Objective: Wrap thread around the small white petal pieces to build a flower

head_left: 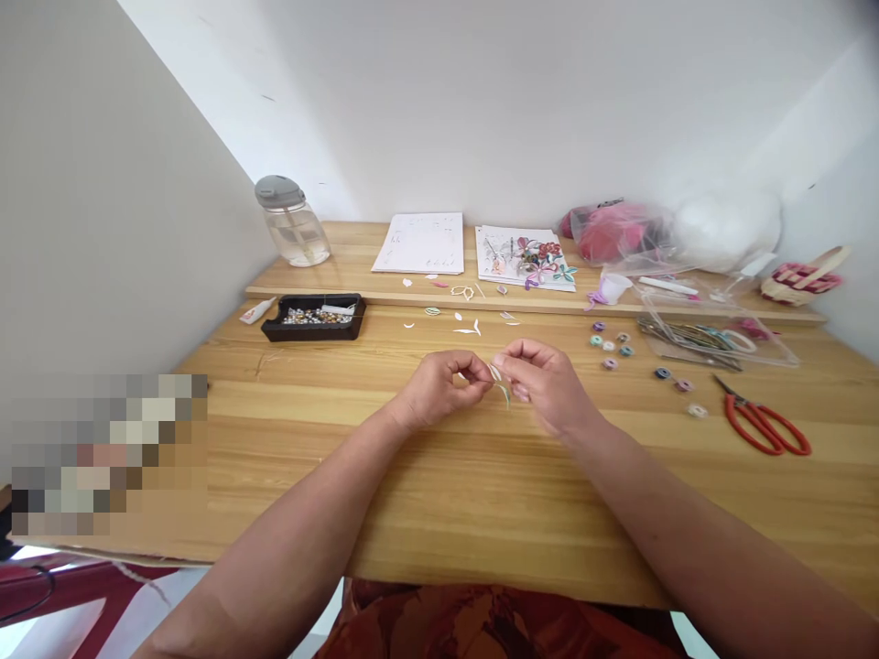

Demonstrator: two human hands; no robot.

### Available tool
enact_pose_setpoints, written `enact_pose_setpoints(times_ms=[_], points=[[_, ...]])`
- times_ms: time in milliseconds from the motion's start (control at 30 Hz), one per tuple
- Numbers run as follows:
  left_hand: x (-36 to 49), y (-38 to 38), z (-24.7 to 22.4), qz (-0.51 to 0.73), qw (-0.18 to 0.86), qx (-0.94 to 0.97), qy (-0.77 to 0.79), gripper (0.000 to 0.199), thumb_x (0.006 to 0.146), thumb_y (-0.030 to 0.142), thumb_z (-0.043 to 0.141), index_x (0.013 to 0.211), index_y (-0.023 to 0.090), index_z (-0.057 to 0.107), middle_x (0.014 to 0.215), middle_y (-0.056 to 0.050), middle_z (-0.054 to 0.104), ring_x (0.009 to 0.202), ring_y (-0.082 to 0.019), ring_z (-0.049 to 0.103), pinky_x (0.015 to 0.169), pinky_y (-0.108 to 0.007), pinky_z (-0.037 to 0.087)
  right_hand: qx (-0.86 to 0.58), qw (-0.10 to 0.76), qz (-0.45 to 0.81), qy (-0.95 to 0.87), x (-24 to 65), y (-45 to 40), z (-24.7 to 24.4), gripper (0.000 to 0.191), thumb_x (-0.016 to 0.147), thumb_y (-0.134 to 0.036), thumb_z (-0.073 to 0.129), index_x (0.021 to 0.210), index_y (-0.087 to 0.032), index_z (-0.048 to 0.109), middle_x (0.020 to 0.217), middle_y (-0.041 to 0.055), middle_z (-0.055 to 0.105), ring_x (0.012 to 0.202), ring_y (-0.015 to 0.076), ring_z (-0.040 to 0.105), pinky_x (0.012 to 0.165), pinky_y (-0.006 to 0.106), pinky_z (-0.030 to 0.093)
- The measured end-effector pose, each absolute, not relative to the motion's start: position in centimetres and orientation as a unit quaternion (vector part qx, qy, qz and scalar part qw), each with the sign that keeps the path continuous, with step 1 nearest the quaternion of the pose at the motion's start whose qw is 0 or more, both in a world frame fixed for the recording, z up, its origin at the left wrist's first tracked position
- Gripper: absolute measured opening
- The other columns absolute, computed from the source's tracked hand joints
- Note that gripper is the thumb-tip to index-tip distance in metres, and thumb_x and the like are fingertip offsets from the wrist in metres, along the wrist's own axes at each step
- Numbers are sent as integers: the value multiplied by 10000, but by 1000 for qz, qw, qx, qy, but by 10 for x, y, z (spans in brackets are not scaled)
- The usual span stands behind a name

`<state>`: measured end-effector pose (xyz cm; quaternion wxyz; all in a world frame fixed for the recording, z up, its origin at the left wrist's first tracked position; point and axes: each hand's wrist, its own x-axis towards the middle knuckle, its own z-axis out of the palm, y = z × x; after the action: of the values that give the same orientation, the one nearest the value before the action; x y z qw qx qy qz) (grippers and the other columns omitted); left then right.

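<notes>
Above the middle of the wooden table (439, 494), my left hand (446, 389) pinches a small leaf-shaped piece (505, 394), pale with a green edge, which hangs just past the fingertips. My right hand (546, 380) meets it from the other side, thumb and forefinger closed near a slim white strip at the top of the piece. Whether a thread runs between the fingers is too small to make out. Beyond the hands lie several white paper cut-outs (468, 330) and a green-striped leaf shape (432, 311).
Red-handled scissors (762, 426) lie at right, near several thread bobbins (663, 373) and a clear tray (783, 346) of tools. A black box (275, 331) of beads stands left, a water bottle (295, 229) behind it. Papers (418, 243) rest on the raised back ledge (350, 284).
</notes>
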<state>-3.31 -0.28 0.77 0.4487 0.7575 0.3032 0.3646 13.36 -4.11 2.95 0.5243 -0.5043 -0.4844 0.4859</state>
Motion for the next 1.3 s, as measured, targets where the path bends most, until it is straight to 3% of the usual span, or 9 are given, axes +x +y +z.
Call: enact_pose_setpoints(times_ms=[167,300,533,733,967,1100,1300], points=[[-32,-4,10,386,557,685,267,132,768,266,697,794,143,658,791,-40,675,719,-120,598,716,-262,474,-512,522,548,-407,139,-31,20,278,637,-320,765,610,-191,520,464,-77,430,384,44,299,389,218,189],[-33,2,8,447,579,615,294,217,743,332,740,770,144,635,750,-25,662,688,-112,595,692,-259,477,-514,482,598,-382,136,-32,11,280,628,-330,771,649,-186,532,503,-61,503,363,37,322,367,197,190],[-33,12,1,508,483,577,419,174,709,296,729,756,152,645,718,-14,662,638,-115,584,632,-251,466,-516,426,567,-480,119,-50,13,272,726,-394,722,663,-185,558,600,-13,606,425,73,439,398,218,337],[-33,3,4,413,369,738,384,29,724,186,644,708,166,658,714,-14,679,672,-130,598,655,-248,458,-499,473,423,-590,126,-54,27,209,783,-331,683,672,-179,592,563,-38,497,503,77,374,474,238,280],[-30,-9,14,359,502,741,263,62,771,206,653,758,147,668,779,-41,688,742,-132,617,758,-262,483,-491,509,551,-442,138,-37,27,274,685,-324,737,607,-191,511,486,-72,415,419,51,273,423,231,192],[-31,-6,13,399,574,668,255,123,760,250,706,779,136,665,778,-44,679,715,-122,606,715,-259,483,-504,507,575,-397,139,-32,18,301,638,-334,768,604,-191,505,456,-82,391,387,41,256,398,221,159],[-32,4,9,478,564,586,332,205,732,317,742,763,139,644,726,-21,667,663,-108,593,671,-246,470,-490,468,637,-367,133,-35,7,297,648,-322,767,665,-192,501,507,-68,475,375,34,293,389,202,154]])
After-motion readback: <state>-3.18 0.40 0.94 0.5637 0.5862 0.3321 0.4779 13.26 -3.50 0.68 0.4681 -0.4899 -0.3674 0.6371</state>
